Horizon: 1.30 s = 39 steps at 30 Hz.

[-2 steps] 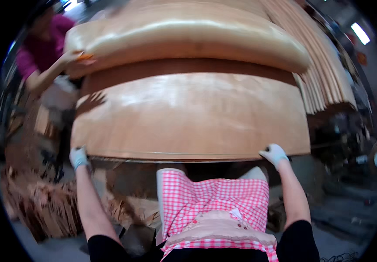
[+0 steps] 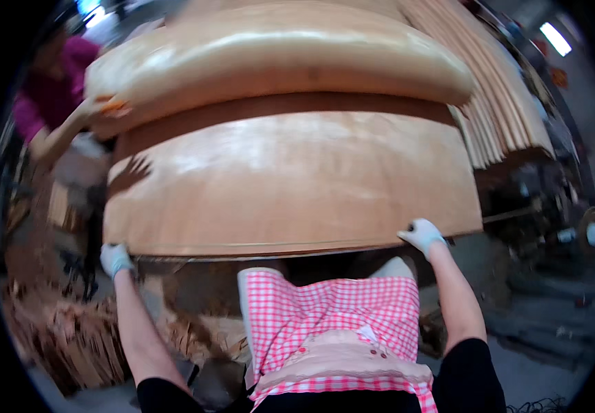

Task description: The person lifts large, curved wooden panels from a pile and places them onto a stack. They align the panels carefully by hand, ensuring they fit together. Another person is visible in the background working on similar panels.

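A wide, light-brown wood veneer sheet [image 2: 290, 186] lies flat in front of me, its near edge close to my body. My left hand [image 2: 115, 259], in a white glove, is closed over the sheet's near left corner. Toward the right end of the same edge, my gloved right hand [image 2: 422, 235] pinches the veneer, thumb pointing inward along the edge. The fingertips under the sheet are hidden. Beyond the flat part, a large rolled-over fold of veneer [image 2: 277, 76] curves across the sheet and throws a dark shadow on it.
At far left, a co-worker in a purple top [image 2: 49, 76] has a hand with something orange [image 2: 113, 106] at the fold's left end. Wavy layered veneers [image 2: 500, 117] lie at far right. Stacked veneer scraps [image 2: 70, 330] stand low left; a round machine part [image 2: 592, 234] is at right.
The whole view has shifted and tilted slightly, so the sheet appears farther left and its left end lower. Both my hands keep their hold on the near edge.
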Each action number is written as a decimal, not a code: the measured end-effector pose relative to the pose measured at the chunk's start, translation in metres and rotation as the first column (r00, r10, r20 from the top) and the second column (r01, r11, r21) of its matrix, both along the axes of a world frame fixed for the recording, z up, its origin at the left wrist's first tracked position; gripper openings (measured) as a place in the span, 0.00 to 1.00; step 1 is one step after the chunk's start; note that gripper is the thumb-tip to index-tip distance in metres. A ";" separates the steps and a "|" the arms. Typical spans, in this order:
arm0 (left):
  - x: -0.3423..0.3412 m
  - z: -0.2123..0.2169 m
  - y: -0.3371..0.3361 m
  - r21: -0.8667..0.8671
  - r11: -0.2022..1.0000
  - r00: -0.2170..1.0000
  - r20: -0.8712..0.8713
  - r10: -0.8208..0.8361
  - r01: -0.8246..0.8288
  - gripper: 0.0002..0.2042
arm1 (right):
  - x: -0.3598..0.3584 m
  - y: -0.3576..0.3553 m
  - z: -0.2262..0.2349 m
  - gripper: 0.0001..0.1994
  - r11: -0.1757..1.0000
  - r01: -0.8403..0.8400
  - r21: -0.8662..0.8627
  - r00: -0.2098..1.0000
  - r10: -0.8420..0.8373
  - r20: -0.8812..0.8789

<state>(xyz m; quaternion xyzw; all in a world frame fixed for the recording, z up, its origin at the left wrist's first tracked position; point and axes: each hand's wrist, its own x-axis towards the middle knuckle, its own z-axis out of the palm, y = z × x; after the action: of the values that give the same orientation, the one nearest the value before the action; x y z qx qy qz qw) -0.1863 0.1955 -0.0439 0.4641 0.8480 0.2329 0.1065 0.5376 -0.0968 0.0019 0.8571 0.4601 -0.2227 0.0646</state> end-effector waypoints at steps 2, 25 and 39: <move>0.075 0.042 -0.022 0.059 0.997 0.937 -0.345 0.060 -0.042 0.21 | -0.005 0.008 0.010 0.23 0.996 0.054 -0.070 0.991 -0.062 -0.116; 0.512 0.014 -0.206 -0.174 0.421 0.412 -0.083 -0.907 0.890 0.54 | 0.259 -0.138 0.019 0.13 0.959 0.280 0.040 0.960 -0.281 0.019; 0.509 0.022 -0.234 0.313 0.312 0.344 -0.051 -0.938 0.897 0.14 | 0.100 -0.123 -0.001 0.12 0.392 0.643 0.658 0.764 -0.387 -0.516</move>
<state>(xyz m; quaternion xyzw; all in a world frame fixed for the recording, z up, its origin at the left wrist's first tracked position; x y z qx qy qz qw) 0.3230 -0.0390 -0.0216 0.8555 0.3794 0.2823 0.2110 0.6374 -0.2193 0.0008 0.8468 0.2200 -0.1155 -0.4703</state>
